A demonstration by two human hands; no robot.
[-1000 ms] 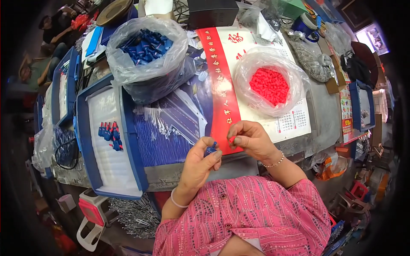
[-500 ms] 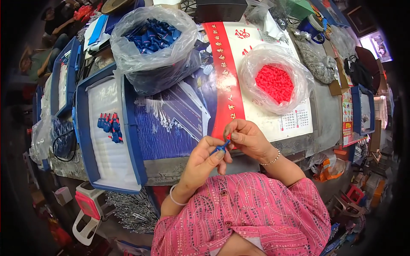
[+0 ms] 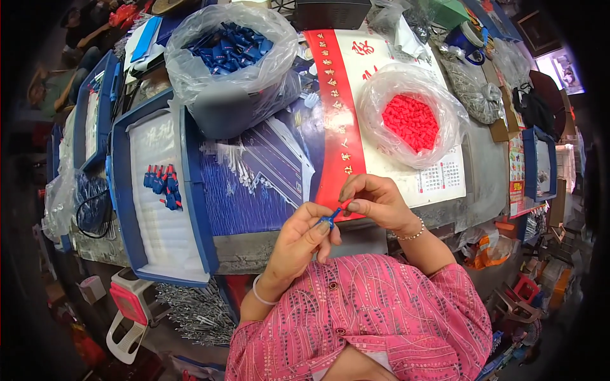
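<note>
In front of my chest, my left hand (image 3: 297, 238) is closed round a small blue plastic part (image 3: 331, 219) with a narrow neck pointing up and to the right. Thumb and forefinger of my right hand (image 3: 383, 206) pinch a small red cap (image 3: 345, 204) at the end of that neck. How far the cap sits over the neck cannot be made out. To the left, several blue parts with red tips (image 3: 164, 184) lie in a blue tray (image 3: 152, 259) lined with white.
A clear bag (image 3: 273, 73) full of blue parts stands at the back left. Another bag (image 3: 381, 136), holding small red pieces, is at right on a calendar sheet (image 3: 448, 174). A white and red chair (image 3: 130, 311) and a bundle of metal rods (image 3: 194, 314) are at lower left.
My right hand has shifted slightly right and its grip has turned, so more of the red cap and the blue neck shows. My left hand stays almost in place.
</note>
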